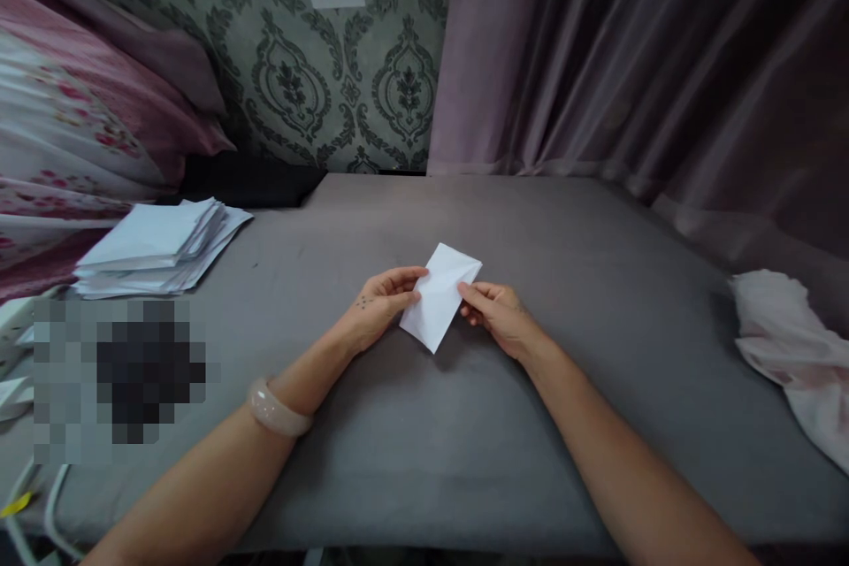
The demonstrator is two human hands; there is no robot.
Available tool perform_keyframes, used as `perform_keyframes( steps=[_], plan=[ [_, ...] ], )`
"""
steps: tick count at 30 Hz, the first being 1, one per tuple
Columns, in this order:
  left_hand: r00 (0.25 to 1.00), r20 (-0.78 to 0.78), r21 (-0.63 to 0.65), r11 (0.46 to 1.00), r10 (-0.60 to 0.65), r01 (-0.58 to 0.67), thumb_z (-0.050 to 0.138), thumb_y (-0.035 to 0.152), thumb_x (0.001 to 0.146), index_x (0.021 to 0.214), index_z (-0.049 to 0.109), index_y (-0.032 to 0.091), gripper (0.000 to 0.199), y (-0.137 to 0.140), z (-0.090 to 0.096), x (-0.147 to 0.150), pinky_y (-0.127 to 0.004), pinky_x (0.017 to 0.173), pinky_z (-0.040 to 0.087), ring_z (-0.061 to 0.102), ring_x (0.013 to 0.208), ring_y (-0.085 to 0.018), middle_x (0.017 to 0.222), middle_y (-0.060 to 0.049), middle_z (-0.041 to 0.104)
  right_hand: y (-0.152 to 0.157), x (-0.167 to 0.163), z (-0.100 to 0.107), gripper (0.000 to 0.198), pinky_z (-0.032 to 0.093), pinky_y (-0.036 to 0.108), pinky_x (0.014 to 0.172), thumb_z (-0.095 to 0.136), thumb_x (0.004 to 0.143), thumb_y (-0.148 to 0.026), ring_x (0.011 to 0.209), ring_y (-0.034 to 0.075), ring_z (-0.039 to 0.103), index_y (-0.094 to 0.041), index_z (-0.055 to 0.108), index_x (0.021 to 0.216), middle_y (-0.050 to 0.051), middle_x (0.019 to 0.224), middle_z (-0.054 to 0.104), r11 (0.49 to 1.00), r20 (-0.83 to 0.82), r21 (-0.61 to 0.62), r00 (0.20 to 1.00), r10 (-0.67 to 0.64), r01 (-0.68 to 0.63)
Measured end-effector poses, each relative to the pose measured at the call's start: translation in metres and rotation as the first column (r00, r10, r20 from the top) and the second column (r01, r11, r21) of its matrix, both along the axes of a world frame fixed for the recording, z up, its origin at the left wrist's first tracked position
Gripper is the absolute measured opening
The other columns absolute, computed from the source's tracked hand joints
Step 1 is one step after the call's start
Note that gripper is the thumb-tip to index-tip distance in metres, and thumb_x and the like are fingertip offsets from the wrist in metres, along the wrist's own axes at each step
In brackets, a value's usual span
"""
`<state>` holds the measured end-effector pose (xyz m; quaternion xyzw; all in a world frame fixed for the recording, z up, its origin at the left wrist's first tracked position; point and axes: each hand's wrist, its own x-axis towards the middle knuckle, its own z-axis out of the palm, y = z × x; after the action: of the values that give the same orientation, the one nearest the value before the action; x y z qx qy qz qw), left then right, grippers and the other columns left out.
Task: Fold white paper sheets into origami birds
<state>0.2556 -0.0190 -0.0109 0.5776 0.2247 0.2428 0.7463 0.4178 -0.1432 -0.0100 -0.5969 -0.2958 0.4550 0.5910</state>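
Note:
A small folded sheet of white paper (439, 301) is held tilted above the middle of the grey-covered table (371, 451). My left hand (386, 305) pinches its left edge, thumb on top and fingers behind. On the opposite edge, my right hand (494, 311) grips the paper between thumb and curled fingers. Fold lines cross the paper's face, and its upper right corner shows layered edges. A pale bangle (279, 411) circles my left wrist.
At the left stands a stack of white papers (156, 234), with a black flat item (252, 179) behind it. White cables (57, 504) run along the left edge. Bunched pale cloth (783, 327) lies at the right. Curtains and a patterned wall border the table.

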Motion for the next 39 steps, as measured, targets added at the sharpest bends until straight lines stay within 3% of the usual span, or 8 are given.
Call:
perform_keyframes(
  steps=[6,9,14,20,24,28,33,39],
  plan=[
    [0.994,-0.094,0.426,0.905,0.059,-0.013,0.071,0.032,0.076,0.109,0.065,0.019,0.036,-0.010,-0.004,0.003,-0.037,0.096,0.043,0.053,0.116,-0.024,0.129,-0.012,0.055,0.001,-0.004,-0.001,0.040,0.032,0.024,0.049,0.069,0.071,-0.057,0.048,0.008,0.042,-0.017,0.064,0.067,-0.003,0.056,0.054,0.995,0.180,0.056,0.979,-0.096,0.087],
    [0.990,-0.133,0.462,0.887,0.044,0.023,0.070,0.034,0.078,0.118,0.060,0.019,0.043,-0.014,-0.003,0.005,-0.041,0.099,0.041,0.053,0.116,-0.025,0.127,-0.012,0.057,0.001,-0.007,0.002,0.039,0.032,0.024,0.048,0.068,0.073,-0.056,0.048,0.009,0.041,-0.018,0.062,0.066,-0.004,0.054,0.053,0.992,0.222,0.075,0.968,-0.119,0.104],
    [0.995,-0.089,0.375,0.923,-0.054,0.083,0.074,0.035,0.076,0.121,0.055,0.017,0.052,-0.021,0.002,0.007,-0.040,0.103,0.039,0.055,0.117,-0.025,0.123,-0.013,0.061,0.004,-0.012,0.006,0.040,0.031,0.025,0.050,0.068,0.073,-0.054,0.049,0.009,0.040,-0.018,0.058,0.059,-0.004,0.052,0.050,0.987,0.269,0.114,0.953,-0.138,0.111],
    [0.985,-0.009,0.099,0.980,-0.171,0.171,0.081,0.032,0.069,0.122,0.053,0.019,0.062,-0.027,0.009,0.005,-0.036,0.089,0.048,0.063,0.103,-0.024,0.112,-0.011,0.067,0.007,-0.019,0.008,0.036,0.036,0.026,0.053,0.074,0.067,-0.053,0.053,0.011,0.046,-0.018,0.065,0.066,-0.001,0.059,0.057,0.986,0.217,0.137,0.968,-0.121,0.093],
    [1.000,-0.002,-0.148,0.989,-0.031,0.031,0.073,0.032,0.075,0.106,0.064,0.014,0.037,-0.020,0.011,0.003,-0.030,0.074,0.051,0.066,0.082,-0.021,0.094,-0.009,0.070,0.007,-0.015,0.007,0.036,0.038,0.026,0.054,0.074,0.066,-0.053,0.054,0.011,0.048,-0.018,0.065,0.065,0.000,0.060,0.059,0.983,0.152,0.153,0.980,-0.129,0.105],
    [0.990,-0.026,-0.369,0.918,0.142,-0.142,0.064,0.023,0.080,0.095,0.067,0.012,0.019,-0.001,0.010,0.002,-0.028,0.068,0.053,0.065,0.073,-0.018,0.091,-0.010,0.071,0.007,0.003,0.003,0.036,0.040,0.026,0.055,0.075,0.067,-0.052,0.055,0.010,0.049,-0.018,0.064,0.067,0.000,0.063,0.061,0.987,0.147,0.126,0.982,-0.120,0.102],
    [0.982,-0.090,-0.394,0.900,0.163,-0.186,0.065,0.018,0.079,0.088,0.068,0.013,0.011,0.016,0.006,0.001,-0.027,0.065,0.054,0.066,0.069,-0.017,0.086,-0.010,0.071,0.007,0.019,-0.006,0.037,0.044,0.027,0.054,0.071,0.069,-0.053,0.057,0.013,0.055,-0.019,0.062,0.080,0.000,0.068,0.064,0.988,0.100,0.065,0.985,-0.144,0.138],
    [0.978,-0.121,-0.368,0.907,0.171,-0.204,0.072,0.018,0.075,0.087,0.069,0.012,0.014,0.014,0.008,0.000,-0.027,0.067,0.055,0.066,0.065,-0.014,0.078,-0.007,0.072,0.010,0.024,-0.014,0.034,0.047,0.028,0.057,0.066,0.075,-0.040,0.058,0.014,0.059,-0.019,0.058,0.101,0.000,0.069,0.066,0.986,0.222,0.098,0.962,-0.157,0.138]
  ],
)
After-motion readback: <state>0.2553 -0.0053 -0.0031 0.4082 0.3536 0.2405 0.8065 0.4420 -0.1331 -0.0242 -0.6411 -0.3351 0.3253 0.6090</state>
